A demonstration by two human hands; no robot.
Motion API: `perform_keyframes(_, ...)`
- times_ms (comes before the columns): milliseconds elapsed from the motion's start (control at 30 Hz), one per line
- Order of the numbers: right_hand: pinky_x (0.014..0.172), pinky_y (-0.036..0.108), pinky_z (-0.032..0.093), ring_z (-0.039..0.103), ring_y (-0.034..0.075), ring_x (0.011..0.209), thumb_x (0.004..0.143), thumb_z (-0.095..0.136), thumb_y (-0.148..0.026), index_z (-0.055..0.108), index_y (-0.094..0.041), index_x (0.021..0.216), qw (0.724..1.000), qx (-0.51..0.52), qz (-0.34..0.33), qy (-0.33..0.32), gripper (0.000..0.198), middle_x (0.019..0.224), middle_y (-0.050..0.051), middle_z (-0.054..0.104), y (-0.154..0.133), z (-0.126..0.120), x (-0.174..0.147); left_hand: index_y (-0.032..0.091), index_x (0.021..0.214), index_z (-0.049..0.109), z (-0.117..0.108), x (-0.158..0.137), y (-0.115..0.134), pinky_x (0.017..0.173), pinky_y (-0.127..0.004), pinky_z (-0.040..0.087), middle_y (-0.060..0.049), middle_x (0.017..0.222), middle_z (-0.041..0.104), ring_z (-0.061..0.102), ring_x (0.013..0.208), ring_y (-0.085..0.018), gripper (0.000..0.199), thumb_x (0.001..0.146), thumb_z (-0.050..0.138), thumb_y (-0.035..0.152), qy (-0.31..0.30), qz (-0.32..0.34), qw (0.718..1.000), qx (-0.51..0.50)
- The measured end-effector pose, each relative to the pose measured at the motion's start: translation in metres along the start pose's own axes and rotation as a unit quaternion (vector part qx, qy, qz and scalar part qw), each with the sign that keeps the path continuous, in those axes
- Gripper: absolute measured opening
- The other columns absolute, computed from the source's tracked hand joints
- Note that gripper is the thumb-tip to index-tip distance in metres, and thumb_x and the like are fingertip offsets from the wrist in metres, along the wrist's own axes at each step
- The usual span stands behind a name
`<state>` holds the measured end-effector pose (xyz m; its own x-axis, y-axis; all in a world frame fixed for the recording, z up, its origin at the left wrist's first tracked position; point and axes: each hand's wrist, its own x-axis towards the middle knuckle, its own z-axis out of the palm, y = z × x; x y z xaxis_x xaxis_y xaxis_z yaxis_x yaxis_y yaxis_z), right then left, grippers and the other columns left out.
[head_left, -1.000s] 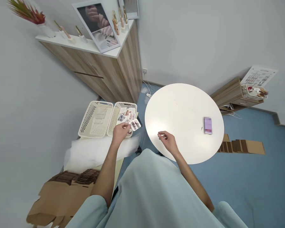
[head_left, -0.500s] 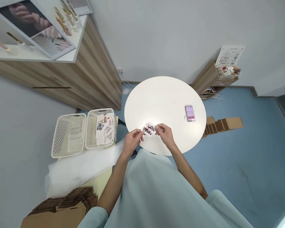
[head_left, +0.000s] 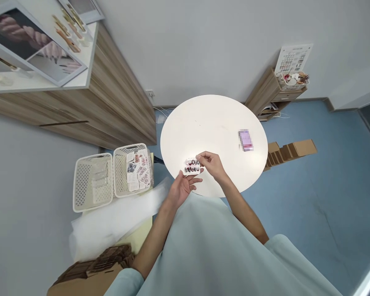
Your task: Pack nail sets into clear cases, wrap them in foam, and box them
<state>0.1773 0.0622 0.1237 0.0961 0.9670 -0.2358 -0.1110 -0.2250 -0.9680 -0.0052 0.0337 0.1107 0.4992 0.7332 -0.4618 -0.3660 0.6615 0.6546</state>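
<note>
A small white card of press-on nails (head_left: 192, 166), set with two rows of dark red and pale nails, is held over the near part of the round white table (head_left: 216, 119). My left hand (head_left: 181, 189) is turned palm up, with its thumb at the card's lower left corner and its fingers spread beneath the lower edge. My right hand (head_left: 213, 165) pinches the card's right side between thumb and fingers. Part of the right edge is hidden by those fingertips.
A pixelated purple item (head_left: 246, 140) lies on the table's right. Left of the table stand a white basket (head_left: 120, 181) with nail cards and another basket (head_left: 79, 185) with clear cases. Below them are a white roll (head_left: 111, 226) and folded cardboard (head_left: 92, 275). Boxes (head_left: 302, 148) sit right.
The card has been turned more level, its two nail rows now facing me. My left hand has rolled palm up under it; the right hand has shifted slightly away from me.
</note>
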Motion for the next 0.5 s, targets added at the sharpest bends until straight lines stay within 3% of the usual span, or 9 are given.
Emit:
perform_keyframes(100,0.063,0.028,0.052,0.060,0.014,0.064,0.080,0.082,-0.066,0.073,-0.020,0.081,1.000,0.008,0.004,-0.028,0.047,0.072,0.000,0.068,-0.006,0.009,0.001,0.018,0.135,0.070,-0.004,-0.002,0.003,0.057,-0.027,0.054,-0.021,0.131,0.076,0.077,0.093,-0.026,0.070,0.094,0.064,0.074,0.004,-0.021,0.998,-0.059)
perform_keyframes(300,0.061,0.029,0.052,0.060,0.014,0.059,0.078,0.084,-0.071,0.072,-0.021,0.084,0.998,0.015,0.015,-0.052,0.052,0.071,-0.001,0.068,-0.012,0.021,0.002,0.022,0.137,0.069,-0.014,-0.004,0.006,0.056,-0.026,0.053,-0.016,0.127,0.077,0.069,0.076,-0.017,0.064,0.096,0.066,0.071,0.030,-0.012,0.997,-0.074)
perform_keyframes(500,0.067,0.029,0.051,0.058,0.014,0.070,0.083,0.081,-0.066,0.074,-0.022,0.088,0.995,-0.072,-0.041,0.051,0.045,0.081,0.000,0.069,-0.014,0.030,-0.003,0.022,0.132,0.070,-0.020,-0.002,0.000,0.057,-0.024,0.052,-0.015,0.135,0.074,0.067,0.076,-0.014,0.061,0.092,0.074,0.068,0.046,0.017,0.996,-0.074)
